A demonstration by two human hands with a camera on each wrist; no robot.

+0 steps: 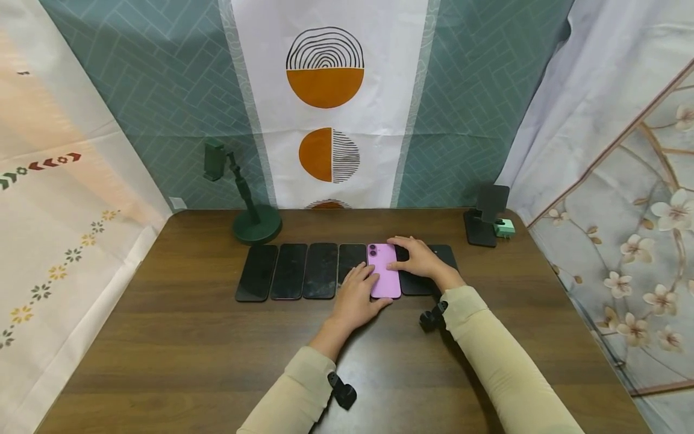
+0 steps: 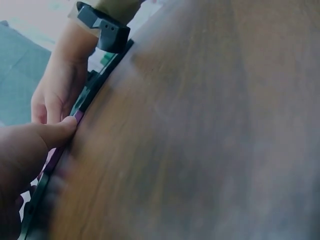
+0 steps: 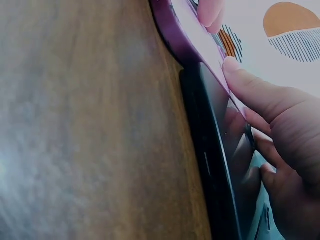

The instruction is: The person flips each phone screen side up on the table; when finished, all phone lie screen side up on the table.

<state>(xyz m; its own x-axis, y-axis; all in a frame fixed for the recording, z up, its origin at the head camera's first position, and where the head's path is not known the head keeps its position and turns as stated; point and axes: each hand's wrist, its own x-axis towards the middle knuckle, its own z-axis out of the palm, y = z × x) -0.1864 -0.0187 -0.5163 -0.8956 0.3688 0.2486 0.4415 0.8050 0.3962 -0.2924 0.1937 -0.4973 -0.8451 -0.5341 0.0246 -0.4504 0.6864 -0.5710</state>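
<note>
A pink-purple smartphone [image 1: 385, 271] lies back up in a row of dark phones, its camera lenses at the upper left. My left hand [image 1: 355, 295] holds it from the lower left, fingers over its left side and thumb at its bottom edge. In the left wrist view that thumb [image 2: 62, 131] presses against the purple edge. From the upper right my right hand [image 1: 420, 259] grips it, fingers at the top edge and thumb on the right side. The right wrist view shows the right thumb [image 3: 250, 87] at the edge of the pink phone [image 3: 182, 37], beside a black phone [image 3: 212, 135].
To the left lie several dark phones, including a leftmost one [image 1: 257, 273]; another dark device [image 1: 443, 256] is partly under my right hand. A green stand [image 1: 257, 224] is at the back left. At the back right are a black stand [image 1: 480, 229] and a light-green plug [image 1: 504, 228].
</note>
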